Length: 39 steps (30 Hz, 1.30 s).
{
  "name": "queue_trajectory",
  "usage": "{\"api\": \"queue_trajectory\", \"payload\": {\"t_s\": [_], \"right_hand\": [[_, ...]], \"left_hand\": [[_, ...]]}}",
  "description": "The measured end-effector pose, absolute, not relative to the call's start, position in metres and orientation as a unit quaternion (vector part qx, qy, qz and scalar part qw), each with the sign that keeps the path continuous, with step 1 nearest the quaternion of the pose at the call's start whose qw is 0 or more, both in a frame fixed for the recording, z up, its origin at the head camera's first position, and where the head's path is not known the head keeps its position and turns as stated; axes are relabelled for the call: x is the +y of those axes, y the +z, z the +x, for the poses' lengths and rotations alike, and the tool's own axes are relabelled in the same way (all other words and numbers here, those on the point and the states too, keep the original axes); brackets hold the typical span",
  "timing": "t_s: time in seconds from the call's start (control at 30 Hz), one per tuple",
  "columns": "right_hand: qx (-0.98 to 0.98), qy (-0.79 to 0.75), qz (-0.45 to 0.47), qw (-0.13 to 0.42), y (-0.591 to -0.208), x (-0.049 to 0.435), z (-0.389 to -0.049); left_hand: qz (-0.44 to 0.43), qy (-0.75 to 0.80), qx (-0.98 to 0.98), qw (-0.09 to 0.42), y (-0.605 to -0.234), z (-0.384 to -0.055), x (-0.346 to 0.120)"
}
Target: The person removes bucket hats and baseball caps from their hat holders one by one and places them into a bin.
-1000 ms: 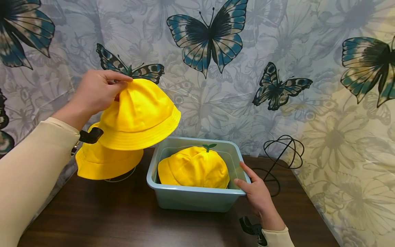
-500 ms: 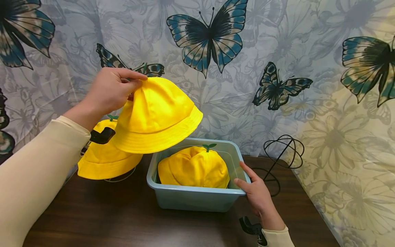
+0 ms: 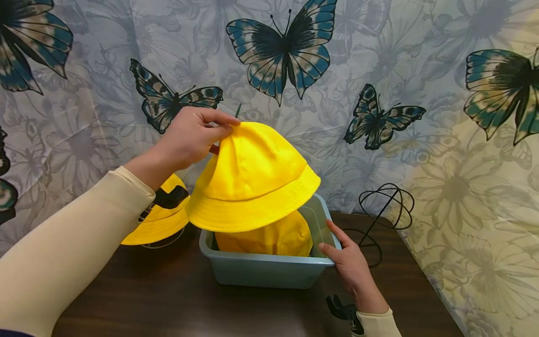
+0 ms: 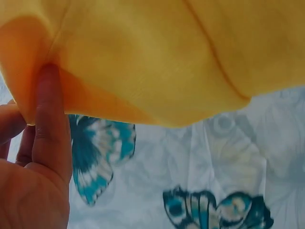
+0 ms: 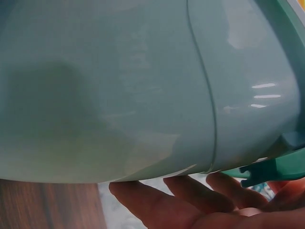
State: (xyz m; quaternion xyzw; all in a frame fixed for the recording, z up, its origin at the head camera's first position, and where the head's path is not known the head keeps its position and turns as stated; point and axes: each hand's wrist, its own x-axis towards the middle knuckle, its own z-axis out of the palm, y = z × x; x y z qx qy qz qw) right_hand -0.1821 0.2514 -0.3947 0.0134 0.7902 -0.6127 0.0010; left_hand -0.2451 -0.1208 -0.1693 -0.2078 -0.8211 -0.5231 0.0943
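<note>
A yellow bucket hat (image 3: 257, 182) hangs from my left hand (image 3: 185, 138), whose thumb and fingers pinch its crown near the top. In the left wrist view the thumb presses into the hat's yellow cloth (image 4: 128, 62). The hat hangs over a pale blue-green plastic basin (image 3: 265, 271) and hides part of it. Inside the basin lies another yellow hat (image 3: 269, 239), its upper part covered from view. My right hand (image 3: 353, 267) grips the basin's right rim, thumb on top. From the right wrist view, its fingers (image 5: 190, 195) lie against the basin's outer side, under the rim.
To the left, a third yellow hat (image 3: 162, 224) sits on a thin wire stand (image 3: 166, 242), partly behind my left wrist. A bare black wire stand (image 3: 370, 224) is at the right back of the dark wooden table (image 3: 177, 299). Butterfly-patterned cloth (image 3: 421, 178) hangs behind.
My left hand has carried the pinched hat rightward, from beside the hat on the left to over the basin, dipping slightly lately. The right hand and basin have stayed in place.
</note>
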Motion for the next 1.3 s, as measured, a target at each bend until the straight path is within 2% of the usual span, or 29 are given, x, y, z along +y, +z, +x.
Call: {"api": "queue_trajectory", "payload": {"t_s": [0.23,0.6,1.1,1.3], "right_hand": [[0.797,-0.604,0.014,0.000,-0.394,0.251,-0.181],[0.799,-0.600,0.035,-0.001,-0.394,0.250,-0.182],[0.791,-0.611,0.024,-0.003,-0.396,0.250,-0.182],[0.786,-0.618,0.023,0.001,-0.395,0.250,-0.181]], "left_hand": [[-0.238,-0.533,-0.810,0.053,-0.186,-0.246,-0.098],[-0.230,-0.544,-0.807,-0.003,-0.213,-0.255,-0.067],[-0.213,-0.483,-0.849,-0.008,-0.243,-0.273,-0.056],[-0.208,-0.431,-0.878,0.016,-0.253,-0.281,-0.056]]}}
